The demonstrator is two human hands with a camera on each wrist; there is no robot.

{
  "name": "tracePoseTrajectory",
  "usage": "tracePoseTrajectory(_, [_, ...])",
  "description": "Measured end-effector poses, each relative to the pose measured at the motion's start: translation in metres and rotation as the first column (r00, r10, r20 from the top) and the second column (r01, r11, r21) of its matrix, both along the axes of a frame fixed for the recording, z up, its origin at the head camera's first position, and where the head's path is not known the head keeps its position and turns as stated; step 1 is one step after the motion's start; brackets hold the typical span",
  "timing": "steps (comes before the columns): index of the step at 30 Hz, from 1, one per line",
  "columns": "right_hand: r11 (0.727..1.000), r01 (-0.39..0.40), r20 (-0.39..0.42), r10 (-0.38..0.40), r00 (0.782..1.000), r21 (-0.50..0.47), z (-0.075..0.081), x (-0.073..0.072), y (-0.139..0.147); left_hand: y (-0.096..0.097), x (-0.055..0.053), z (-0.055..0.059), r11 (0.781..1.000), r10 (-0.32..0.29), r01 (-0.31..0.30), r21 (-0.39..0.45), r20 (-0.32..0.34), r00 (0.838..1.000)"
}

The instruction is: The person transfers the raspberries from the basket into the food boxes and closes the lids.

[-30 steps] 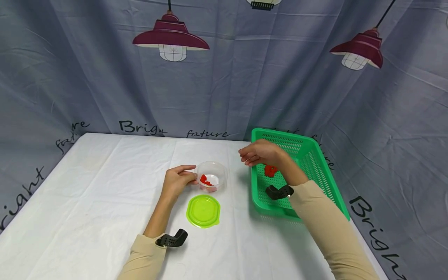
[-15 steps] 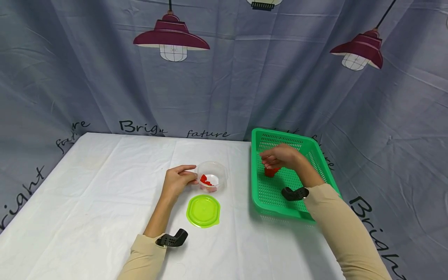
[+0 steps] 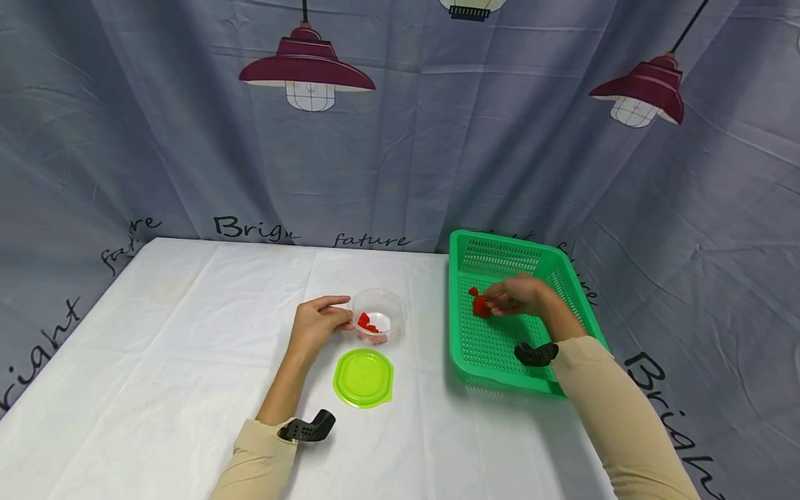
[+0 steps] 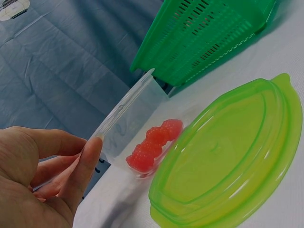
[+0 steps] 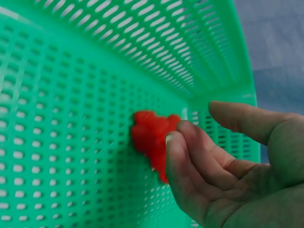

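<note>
My left hand (image 3: 314, 325) pinches the rim of a clear round plastic tub (image 4: 130, 111) between thumb and fingers. Several bumpy red berry-like pieces (image 4: 154, 142) lie along one side of the tub's bottom. Inside the green basket, my right hand (image 3: 520, 295) reaches down at a small cluster of similar red pieces (image 5: 151, 137). Its fingertips are right at the cluster, while the thumb stands apart from the fingers. One red piece (image 3: 473, 291) lies slightly off from the others. The right fingers hide part of the cluster.
A light green lid (image 3: 363, 378) lies flat on the white-covered table (image 3: 187, 361), just in front of the tub. The perforated green basket (image 3: 458, 340) stands at the right, its walls rising around the right hand. Behind the table hangs a grey-blue curtain (image 3: 400, 153).
My right hand has moved from above the basket's left rim rightward and down into the basket, reaching the red pieces. One piece now shows apart from the cluster. The left hand and tub stay put.
</note>
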State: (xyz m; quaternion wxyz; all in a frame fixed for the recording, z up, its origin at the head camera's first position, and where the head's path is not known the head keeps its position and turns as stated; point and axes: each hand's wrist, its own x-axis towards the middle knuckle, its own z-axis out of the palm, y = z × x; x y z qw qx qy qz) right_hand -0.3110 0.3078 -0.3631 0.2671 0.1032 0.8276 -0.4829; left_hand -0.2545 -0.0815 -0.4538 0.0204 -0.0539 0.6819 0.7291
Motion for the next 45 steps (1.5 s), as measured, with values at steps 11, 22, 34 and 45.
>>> tracePoseTrajectory(11, [1.0,0.023,0.07,-0.023,0.997,0.001,-0.023,-0.003,0.015,-0.001,0.002,0.001,1.0,-0.005,0.005,0.023,-0.008,1.0])
tracePoseTrajectory(22, [0.999,0.047,0.13,-0.047,0.99,0.004,-0.037,-0.005,0.021,-0.002,0.003,0.001,1.0,-0.012,0.013,0.027,-0.01,1.0])
tracePoseTrajectory(34, [0.999,0.04,0.171,-0.045,0.984,0.03,-0.04,-0.008,0.015,-0.004,0.003,0.001,1.0,-0.008,0.008,0.012,0.002,1.0])
tracePoseTrajectory(45, [0.999,0.032,0.172,-0.038,0.984,0.037,-0.04,-0.009,0.014,-0.003,0.01,0.015,1.0,-0.027,0.027,-0.005,0.016,1.0])
